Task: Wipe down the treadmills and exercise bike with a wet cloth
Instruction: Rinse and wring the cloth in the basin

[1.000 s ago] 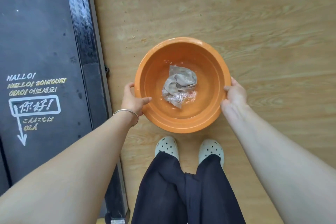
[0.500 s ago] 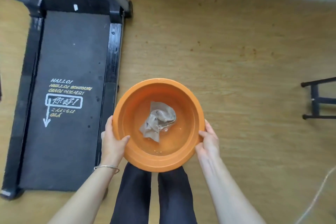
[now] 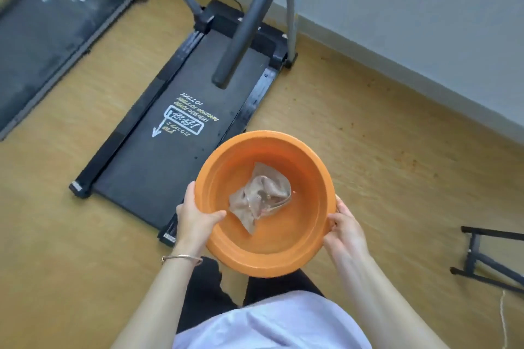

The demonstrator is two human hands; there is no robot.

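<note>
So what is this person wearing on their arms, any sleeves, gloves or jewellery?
The left forearm and right forearm are bare: no sleeves reach them and no gloves are worn. A thin metal bangle circles the left wrist; the right wrist carries nothing. A pale lilac top shows at the bottom edge.

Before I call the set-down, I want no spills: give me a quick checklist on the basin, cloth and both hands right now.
1. Left hand grip on orange basin rim: ok.
2. Right hand grip on opposite rim: ok.
3. Cloth lying inside the basin: ok.
4. Basin level: cannot tell.
5. Bare floor beside treadmill for set-down: ok.
6. A hand free for the cloth: not ok, both hold the basin.
</note>
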